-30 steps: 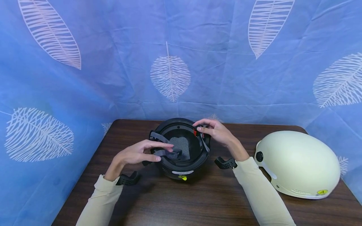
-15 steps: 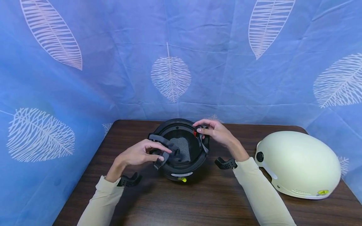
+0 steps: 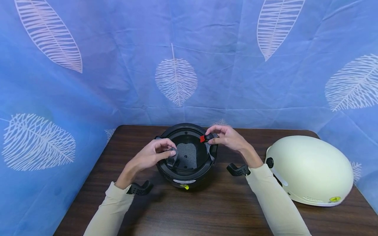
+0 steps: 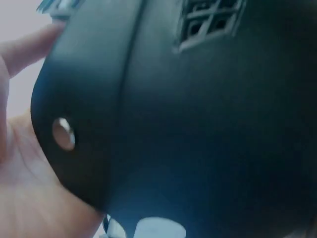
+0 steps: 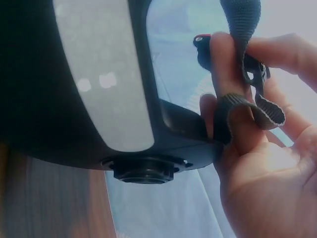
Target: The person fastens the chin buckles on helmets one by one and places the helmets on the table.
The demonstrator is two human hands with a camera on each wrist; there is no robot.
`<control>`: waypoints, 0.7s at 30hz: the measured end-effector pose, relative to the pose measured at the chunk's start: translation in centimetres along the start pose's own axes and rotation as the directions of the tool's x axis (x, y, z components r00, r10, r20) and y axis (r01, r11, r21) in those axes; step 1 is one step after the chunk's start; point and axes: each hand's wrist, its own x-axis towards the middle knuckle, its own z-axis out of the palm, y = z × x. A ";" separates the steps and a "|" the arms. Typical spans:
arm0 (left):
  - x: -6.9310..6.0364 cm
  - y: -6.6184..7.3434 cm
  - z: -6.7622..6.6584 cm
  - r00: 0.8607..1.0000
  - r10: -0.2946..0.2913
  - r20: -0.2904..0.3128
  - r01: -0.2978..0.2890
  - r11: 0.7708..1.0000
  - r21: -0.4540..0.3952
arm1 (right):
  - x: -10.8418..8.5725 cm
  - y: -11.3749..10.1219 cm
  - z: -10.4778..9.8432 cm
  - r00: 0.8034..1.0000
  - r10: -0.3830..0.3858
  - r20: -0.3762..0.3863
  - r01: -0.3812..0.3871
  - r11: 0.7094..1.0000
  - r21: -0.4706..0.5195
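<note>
A black helmet point(image 3: 187, 177) lies upside down on the table, its mesh-lined inside facing up. My left hand point(image 3: 153, 152) pinches the dark end of a chin strap point(image 3: 172, 160) between thumb and fingers, above the helmet's left side. At the right rim, my right hand point(image 3: 228, 139) holds a black buckle point(image 3: 203, 139) with a red tab. The right wrist view shows the grey webbing strap point(image 5: 241, 25) running among those fingers. In the left wrist view the helmet shell point(image 4: 208, 124) fills most of the picture and hides the left fingertips.
A cream helmet point(image 3: 313, 170) sits dome up at the right of the dark wooden table point(image 3: 189, 213), near the right forearm. Behind and along the sides hangs a blue cloth point(image 3: 206, 82) with white leaf prints.
My left hand has lifted slightly and curled its fingers round the strap end, with the strap drawn in beneath. My right hand has turned the buckle so its red tab points left.
</note>
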 end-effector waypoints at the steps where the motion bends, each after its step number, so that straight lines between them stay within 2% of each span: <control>1: 0.1 0.1 0.1 1.000 -0.005 -0.013 0.005 1.000 -0.017 | 0.0 0.0 0.0 1.000 -0.003 0.000 0.003 1.000 0.004; 6: 0.5 0.3 0.3 0.995 -0.045 -0.086 0.038 0.996 -0.084 | 0.0 -0.3 0.2 1.000 -0.020 0.005 0.020 1.000 0.005; 10: 0.9 0.4 0.3 0.990 -0.064 -0.127 0.060 0.998 -0.034 | 0.1 -0.8 0.3 1.000 -0.022 0.013 0.022 1.000 0.009; 14: 1.1 0.4 0.3 0.990 -0.067 -0.123 0.067 0.998 -0.002 | 0.2 -1.2 0.5 1.000 -0.013 0.014 0.014 1.000 -0.005; 21: 0.9 0.9 0.2 0.988 -0.114 -0.108 0.104 0.990 -0.093 | 0.4 -1.4 1.1 1.000 -0.012 0.021 0.011 1.000 0.008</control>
